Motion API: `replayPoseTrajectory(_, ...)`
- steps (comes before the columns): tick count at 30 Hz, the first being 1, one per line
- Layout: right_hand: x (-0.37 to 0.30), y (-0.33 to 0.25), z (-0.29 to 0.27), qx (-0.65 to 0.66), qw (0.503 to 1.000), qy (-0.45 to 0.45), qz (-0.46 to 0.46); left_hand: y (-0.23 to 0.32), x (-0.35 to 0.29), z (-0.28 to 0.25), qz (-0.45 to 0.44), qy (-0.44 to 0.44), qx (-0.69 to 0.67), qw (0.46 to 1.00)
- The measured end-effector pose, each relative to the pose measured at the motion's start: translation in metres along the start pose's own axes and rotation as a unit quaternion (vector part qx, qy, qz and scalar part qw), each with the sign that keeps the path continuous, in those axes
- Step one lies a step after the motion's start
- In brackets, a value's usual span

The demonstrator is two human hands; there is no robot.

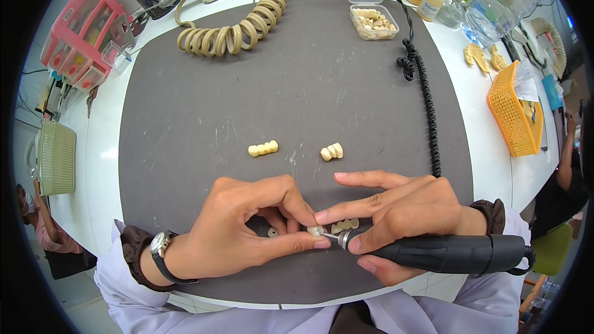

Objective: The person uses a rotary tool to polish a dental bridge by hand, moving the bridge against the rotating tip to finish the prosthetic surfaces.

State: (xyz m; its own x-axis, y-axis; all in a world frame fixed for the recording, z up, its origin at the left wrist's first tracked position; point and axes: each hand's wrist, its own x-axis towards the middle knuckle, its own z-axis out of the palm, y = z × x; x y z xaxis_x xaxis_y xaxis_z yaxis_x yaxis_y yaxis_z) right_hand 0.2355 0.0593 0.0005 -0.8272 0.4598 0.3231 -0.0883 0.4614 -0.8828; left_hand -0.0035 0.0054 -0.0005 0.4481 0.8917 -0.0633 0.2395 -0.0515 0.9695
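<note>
Between the thumb and index finger of my left hand [247,219] is a small white dental crown [316,231]. My right hand [405,213] is closed around a black dental handpiece [458,253], its thin metal bur meeting the crown or lying just beside it. One fingertip of the right hand rests against the left index finger. On the mat under the right hand lies a tooth-coloured dental bridge [344,225], partly covered. Farther off lie a yellowish bridge [263,148] and a second, paler one [332,151]. A small whitish piece [272,232] shows beneath my left hand.
A grey mat [260,99] covers the white table. At its far side lie a coiled beige hose [241,34] and an opened clear box [374,32] of tooth-coloured pieces. A black coiled cord [427,99] runs along the right. An orange basket [513,111] and pink drawers [86,34] flank the mat.
</note>
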Motion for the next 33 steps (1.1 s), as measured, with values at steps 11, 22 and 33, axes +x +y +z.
replayPoseTrajectory(11, 0.0001, -0.0004, -0.0003, -0.002, 1.0, -0.002, 0.002, 0.0001, 0.0, 0.0002, -0.003, -0.003, -0.004, 1.0)
replayPoseTrajectory(22, -0.0005, 0.001, -0.0005, -0.004, 1.0, -0.007, 0.003, 0.0012, -0.0002, 0.0004, -0.009, 0.008, 0.004, 1.0)
replayPoseTrajectory(33, -0.0004, 0.0021, -0.0001, -0.014, 1.0, -0.005, -0.004, 0.0006, 0.0002, 0.0001, -0.004, 0.009, 0.011, 1.0)
